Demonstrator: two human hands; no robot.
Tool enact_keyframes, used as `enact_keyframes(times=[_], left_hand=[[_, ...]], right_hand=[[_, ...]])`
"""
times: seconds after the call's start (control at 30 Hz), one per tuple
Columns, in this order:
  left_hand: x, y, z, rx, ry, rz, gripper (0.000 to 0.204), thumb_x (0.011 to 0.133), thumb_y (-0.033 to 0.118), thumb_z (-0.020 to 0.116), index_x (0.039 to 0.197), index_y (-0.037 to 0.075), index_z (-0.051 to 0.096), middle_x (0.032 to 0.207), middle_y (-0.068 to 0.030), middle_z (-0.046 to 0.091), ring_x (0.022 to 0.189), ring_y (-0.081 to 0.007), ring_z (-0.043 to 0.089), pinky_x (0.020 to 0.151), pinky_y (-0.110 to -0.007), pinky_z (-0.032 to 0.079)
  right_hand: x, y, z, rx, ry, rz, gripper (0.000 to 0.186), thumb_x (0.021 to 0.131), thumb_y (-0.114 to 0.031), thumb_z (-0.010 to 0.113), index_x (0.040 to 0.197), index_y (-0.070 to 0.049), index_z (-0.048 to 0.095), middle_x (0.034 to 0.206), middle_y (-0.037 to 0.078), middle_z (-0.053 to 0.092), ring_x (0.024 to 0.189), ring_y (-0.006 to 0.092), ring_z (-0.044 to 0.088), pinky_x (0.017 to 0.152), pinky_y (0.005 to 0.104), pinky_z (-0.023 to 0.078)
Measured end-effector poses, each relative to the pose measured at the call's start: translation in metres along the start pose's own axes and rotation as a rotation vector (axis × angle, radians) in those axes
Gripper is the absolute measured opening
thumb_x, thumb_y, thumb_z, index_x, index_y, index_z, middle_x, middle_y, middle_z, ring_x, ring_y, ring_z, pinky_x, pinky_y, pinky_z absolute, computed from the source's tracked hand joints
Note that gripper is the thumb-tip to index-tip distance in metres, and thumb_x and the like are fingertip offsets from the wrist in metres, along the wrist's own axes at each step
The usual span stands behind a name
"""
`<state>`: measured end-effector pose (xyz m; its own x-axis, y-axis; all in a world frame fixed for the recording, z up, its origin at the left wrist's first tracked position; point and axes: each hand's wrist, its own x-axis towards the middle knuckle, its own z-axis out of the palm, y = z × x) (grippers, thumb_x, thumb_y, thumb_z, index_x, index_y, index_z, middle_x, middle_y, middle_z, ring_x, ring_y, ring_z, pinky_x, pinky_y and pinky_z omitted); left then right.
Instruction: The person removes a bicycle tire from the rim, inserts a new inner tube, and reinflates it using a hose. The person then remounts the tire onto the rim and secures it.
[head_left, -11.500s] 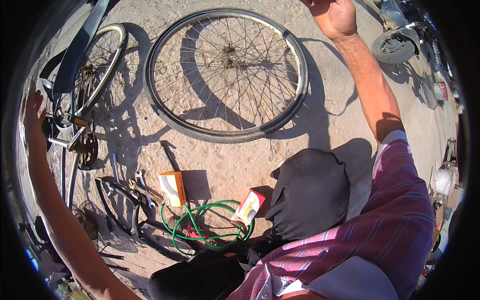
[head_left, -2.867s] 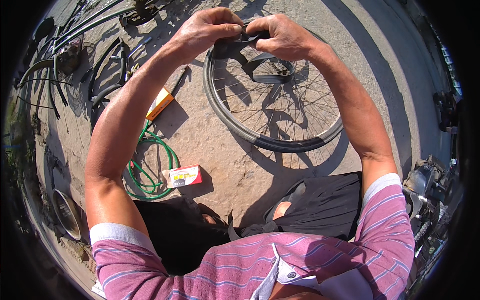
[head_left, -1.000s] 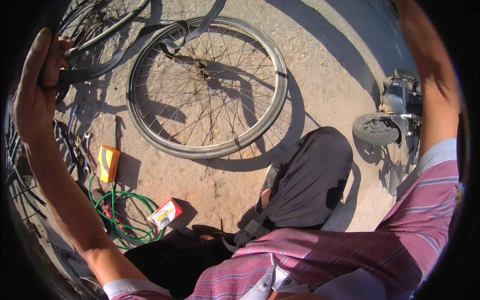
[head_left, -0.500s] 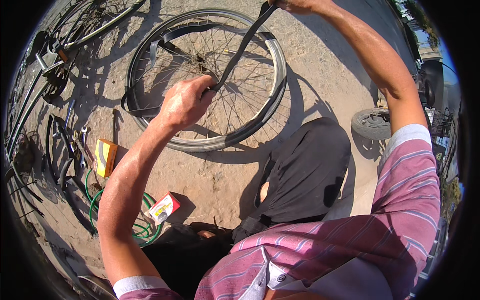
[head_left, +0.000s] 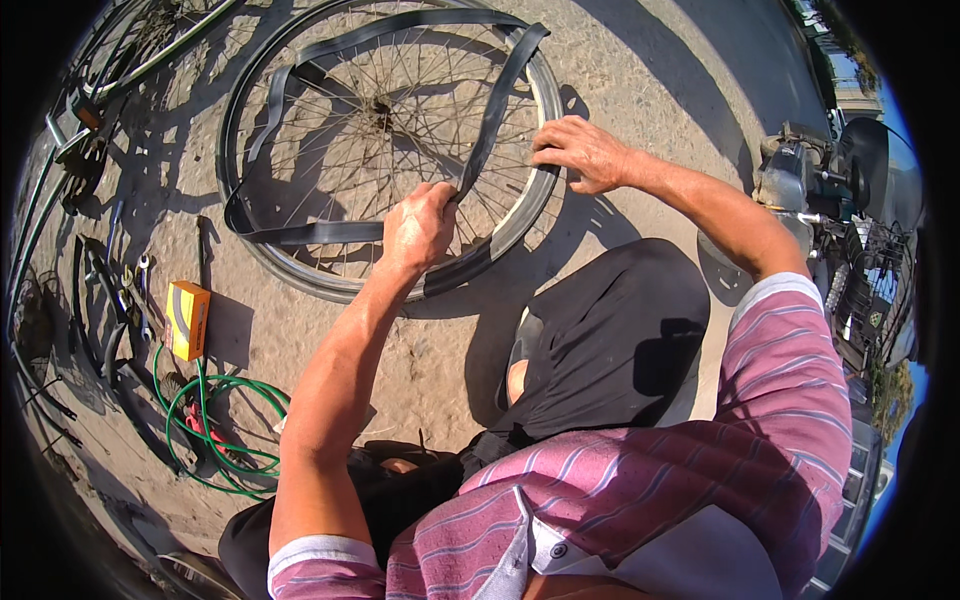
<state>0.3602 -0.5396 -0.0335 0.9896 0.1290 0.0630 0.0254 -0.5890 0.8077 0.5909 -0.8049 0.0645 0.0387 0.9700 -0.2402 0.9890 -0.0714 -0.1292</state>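
Note:
A spoked bicycle wheel [head_left: 382, 115] lies flat on the ground in front of me, its black tyre [head_left: 506, 238] around the rim. A flat black inner tube [head_left: 492, 105] is draped loosely across the spokes and over the wheel's edges. My left hand [head_left: 420, 226] is closed around the tube above the near part of the wheel. At the wheel's right side, my right hand [head_left: 583, 155] has its fingers curled over the tyre. Its fingertips are partly hidden against the tyre's edge.
To the left lie a yellow-orange box [head_left: 187, 320], a coiled green hose [head_left: 235, 385], wrenches [head_left: 145, 275] and black rubber strips [head_left: 100, 290]. More bicycle parts [head_left: 85, 130] are at the far left. A parked motorbike [head_left: 800, 185] stands at the right, beyond my right arm.
My right hand has let go of the tube's far end and come down to the tyre's right side. My left hand still holds the tube, whose raised stretch now lies over the wheel.

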Motion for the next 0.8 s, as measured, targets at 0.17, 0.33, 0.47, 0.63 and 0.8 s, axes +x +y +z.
enact_keyframes(times=[0.17,0.33,0.47,0.63,0.8], left_hand=[[-0.007,-0.008,0.005,0.011,-0.091,-0.046,0.02,0.096,0.023,0.07,0.108,0.008,0.073,0.103,-0.017,0.072,0.097,-0.0433,0.071,0.082,-0.054,0.057],[-0.01,-0.008,0.012,0.04,-0.096,-0.118,0.03,0.096,0.031,0.075,0.113,0.007,0.072,0.105,-0.017,0.072,0.099,-0.0406,0.071,0.084,-0.052,0.057],[-0.004,-0.002,0.017,0.063,-0.069,-0.184,0.026,0.097,0.029,0.075,0.112,0.008,0.073,0.104,-0.016,0.072,0.098,-0.0396,0.072,0.083,-0.051,0.056],[-0.007,0.002,0.023,0.034,0.081,-0.069,0.018,0.099,0.024,0.07,0.11,0.011,0.074,0.101,-0.0147,0.071,0.097,-0.0403,0.07,0.08,-0.052,0.056],[-0.004,0.025,0.044,-0.05,0.114,0.145,0.015,0.096,0.015,0.071,0.11,0.01,0.074,0.093,-0.0133,0.067,0.093,-0.0389,0.068,0.078,-0.051,0.056]], right_hand=[[-0.002,-0.008,0.038,0.018,0.061,-0.05,0.062,0.065,-0.011,0.092,0.121,-0.015,0.067,0.125,0.006,0.064,0.124,0.0297,0.061,0.109,0.048,0.045],[0.0,-0.027,0.048,0.013,0.087,-0.042,0.054,0.067,-0.013,0.092,0.115,-0.014,0.069,0.119,0.004,0.065,0.118,0.0265,0.063,0.105,0.0469,0.046],[0.008,-0.049,0.045,0.008,0.05,-0.004,0.046,0.072,-0.014,0.088,0.112,-0.014,0.068,0.118,0.004,0.066,0.118,0.0249,0.063,0.099,0.0445,0.046],[0.016,-0.062,0.045,0.008,0.053,-0.017,0.04,0.073,-0.015,0.086,0.106,-0.012,0.065,0.112,0.005,0.064,0.111,0.0263,0.063,0.09,0.044,0.045],[0.021,-0.075,0.042,0.015,0.011,-0.008,0.049,0.067,-0.015,0.089,0.108,-0.011,0.063,0.115,0.007,0.063,0.113,0.0284,0.062,0.091,0.045,0.045]])
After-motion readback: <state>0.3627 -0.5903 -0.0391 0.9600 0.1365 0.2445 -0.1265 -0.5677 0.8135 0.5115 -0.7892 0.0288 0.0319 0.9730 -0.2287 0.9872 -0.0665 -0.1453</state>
